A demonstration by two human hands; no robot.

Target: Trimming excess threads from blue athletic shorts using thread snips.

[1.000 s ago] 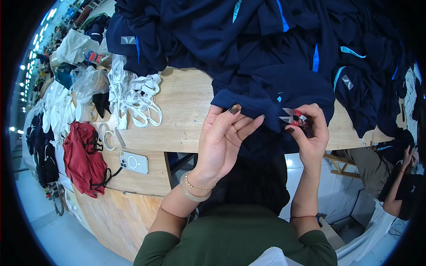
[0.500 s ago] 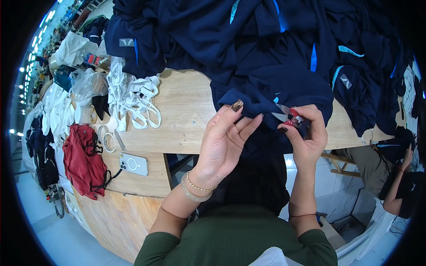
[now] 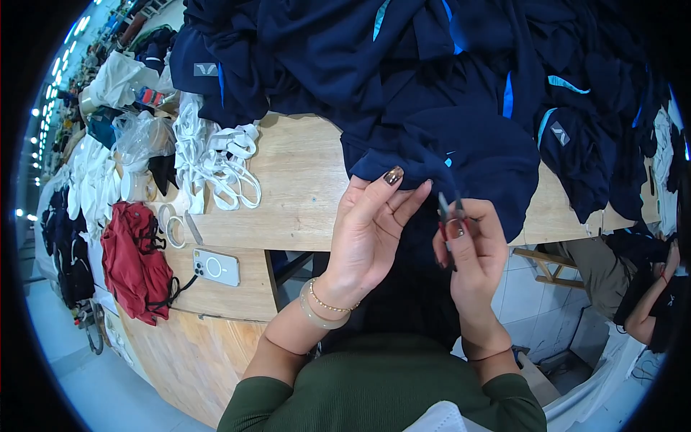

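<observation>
- Well, near left: red cloth [image 3: 137, 263] had a black cord [image 3: 188, 283] running toward the phone [image 3: 217, 267]. Couldn't tell if tied on; if so, a tug on the cloth would have dragged the phone.
- Next right, slightly far: white straps [image 3: 191, 144] lay in loose loops on the table [image 3: 295, 173]. Snag risk if fabric got swept left over them.
- Middle: left hand [image 3: 367, 227] was clamped, thumb against fingers, on the near fold of the navy garment [image 3: 482, 140]. Garment lay at the table's near edge, in front of the far navy heap [image 3: 317, 57]. A weak pinch on soft fabric could have let the fold slip.
- Same spot: dark on dark, layers hard to separate by eye. A hidden ply behind the fold could have been nicked.
- Just right: right hand [image 3: 475, 248] was wrapped around red-handled snips [image 3: 443, 205], blades pointing far, near the left fingertips. Biggest risk, my read: cut finger, from the tight gap. Blur hid the tips; couldn't tell whether they touched cloth.
- Slightly far of the blades: small light-blue tab [image 3: 448, 163] on the garment. A stray snip could have clipped it.
- Far right: co-worker's forearm [image 3: 651, 295], well apart. Low clash risk.
</observation>
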